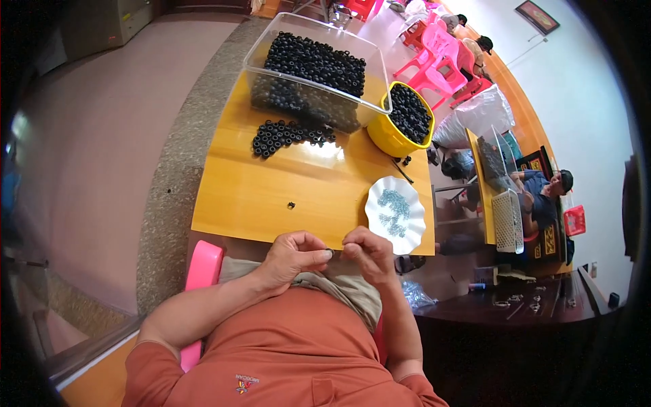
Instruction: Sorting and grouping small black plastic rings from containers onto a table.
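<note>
My left hand (293,263) pinches a small black ring-shaped part (329,252) between thumb and fingers, just off the table's near edge. Close beside it, my right hand (370,255) has thumb and fingers pressed together; whatever they hold is too small to make out. A white wavy-rimmed plate (415,234) with tiny pale blue-green pieces (393,209) lies to the right of my hands. On the wooden table (237,197), one small dark part (291,205) sits alone in front of me. Farther back, loose black rings (278,138) are spread in a pile.
A clear plastic bin (254,64) of black rings stands at the back, with a yellow tub (386,136) of them at its right. A thin dark rod (402,171) lies between tub and plate. People sit at the right, one at another table (480,186); pink chairs (437,57) stand beyond.
</note>
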Demonstrator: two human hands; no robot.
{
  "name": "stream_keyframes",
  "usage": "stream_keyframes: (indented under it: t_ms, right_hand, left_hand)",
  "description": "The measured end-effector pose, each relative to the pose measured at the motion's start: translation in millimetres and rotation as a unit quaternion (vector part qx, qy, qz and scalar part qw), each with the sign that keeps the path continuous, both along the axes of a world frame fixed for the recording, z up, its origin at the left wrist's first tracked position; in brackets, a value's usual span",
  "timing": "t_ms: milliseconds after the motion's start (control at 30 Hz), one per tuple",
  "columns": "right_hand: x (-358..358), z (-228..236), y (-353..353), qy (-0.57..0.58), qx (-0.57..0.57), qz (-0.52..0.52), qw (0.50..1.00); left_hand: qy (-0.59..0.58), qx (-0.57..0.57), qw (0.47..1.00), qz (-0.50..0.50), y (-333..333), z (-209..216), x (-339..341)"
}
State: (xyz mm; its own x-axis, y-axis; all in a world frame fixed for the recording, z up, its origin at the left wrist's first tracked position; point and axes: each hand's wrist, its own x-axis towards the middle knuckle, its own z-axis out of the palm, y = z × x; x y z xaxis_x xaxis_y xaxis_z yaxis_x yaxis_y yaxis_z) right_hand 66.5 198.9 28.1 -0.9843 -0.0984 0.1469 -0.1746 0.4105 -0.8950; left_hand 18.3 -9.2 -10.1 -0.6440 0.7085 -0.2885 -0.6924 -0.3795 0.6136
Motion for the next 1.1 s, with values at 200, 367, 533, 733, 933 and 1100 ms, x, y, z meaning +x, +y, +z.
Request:
stream_keyframes:
  t_ms: [200,367,533,733,933,1100]
  right_hand:
    - [-2,-6,-11,-0.051,-0.089,0.016,0.995]
    - [-2,-5,-14,-0.048,-0.093,0.024,0.994]
    - [-1,-7,-14,-0.047,-0.126,0.023,0.991]
    - [0,-8,-16,-0.077,-0.147,-0.003,0.986]
    - [-1,-13,-15,-0.07,-0.122,0.004,0.99]
    - [0,-9,-9,-0.054,-0.083,0.039,0.994]
  left_hand:
    - [0.01,0.008,1.0,-0.006,-1,-3,-1]
    - [0.023,0.01,1.0,-0.01,-2,-3,-2]
    - [0.019,0.017,1.0,-0.018,-2,-2,-2]
    - [0.026,0.018,0.999,-0.022,-2,-3,-1]
    - [0.044,0.013,0.999,-0.019,0,-9,0]
    - [0.034,0.013,0.999,-0.024,1,-10,0]
